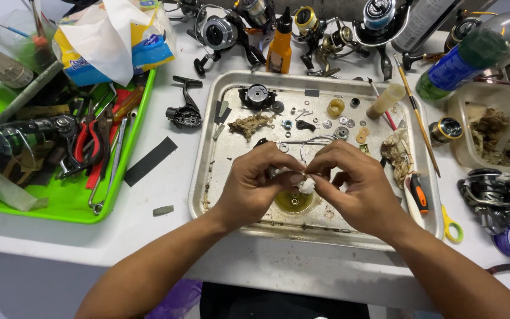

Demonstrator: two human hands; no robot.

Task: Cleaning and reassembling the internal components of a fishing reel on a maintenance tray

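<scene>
Much of what the two hands work on is hidden: the fingertips of the left hand [254, 180] and the right hand [352, 180] meet over the middle of the metal tray [208, 177], and between them only a small white wad [307, 184], perhaps cloth or tissue, shows, along with a glint of a small metal part [275, 172] at the left thumb. Both hands are pinched shut, the right on the wad; what exactly the left grips cannot be made out. The wad looks crumpled and pale, with a brownish smudge at its top. It sits just above a shallow round dish of yellowish oil [294, 201], half covered by the fingers. Behind the hands, loose washers and rings [343, 127], a black reel part [257, 95] and a dirty rag [249, 124] lie on the tray. A green tray [60, 207] of pliers and tools stands at left, cut off by the frame edge, and fishing reels [222, 32] line the far side, partly out of view.
</scene>
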